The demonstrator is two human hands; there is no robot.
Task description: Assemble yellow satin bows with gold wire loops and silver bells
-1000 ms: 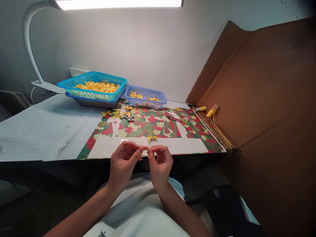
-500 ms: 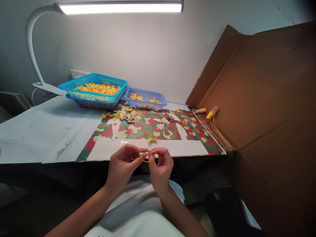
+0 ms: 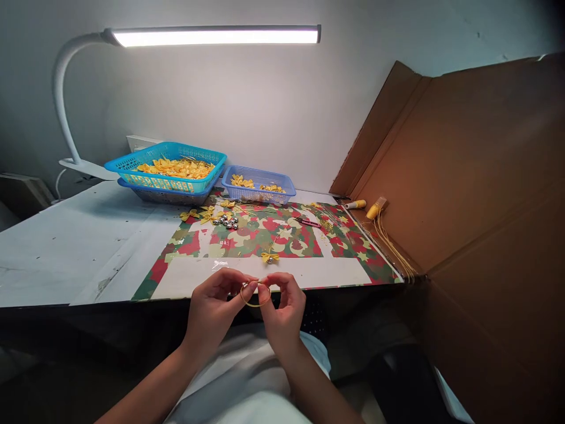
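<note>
Both hands meet just over the front edge of the table, thumbs and fingers pinched close together. Between them a thin yellow cord point(image 3: 255, 305) bends into a loop that hangs below the fingertips. My left hand point(image 3: 217, 303) pinches one side of it, and my right hand point(image 3: 283, 309) pinches the other. The cord's crossing is partly hidden by the fingers. Just beyond the hands lies a yellow ribbon bow point(image 3: 269, 258) with a small silver bell at its middle. Farther back, loose silver bells point(image 3: 226, 222) sit beside several yellow bows point(image 3: 189, 215).
A blue basket point(image 3: 128, 176) heaped with yellow bows rests on another basket. Right of it is a smaller basket point(image 3: 258, 192). Pink-handled pliers point(image 3: 308, 222) lie on the patterned sheet. Cord bundles point(image 3: 392, 244) lie by the cardboard wall point(image 3: 485, 165). A lamp point(image 3: 216, 37) shines above.
The loop of cord between my fingertips now looks rounder and hangs more openly. Both hands keep their pinch and sit slightly lower in the picture, as the whole view has shifted down.
</note>
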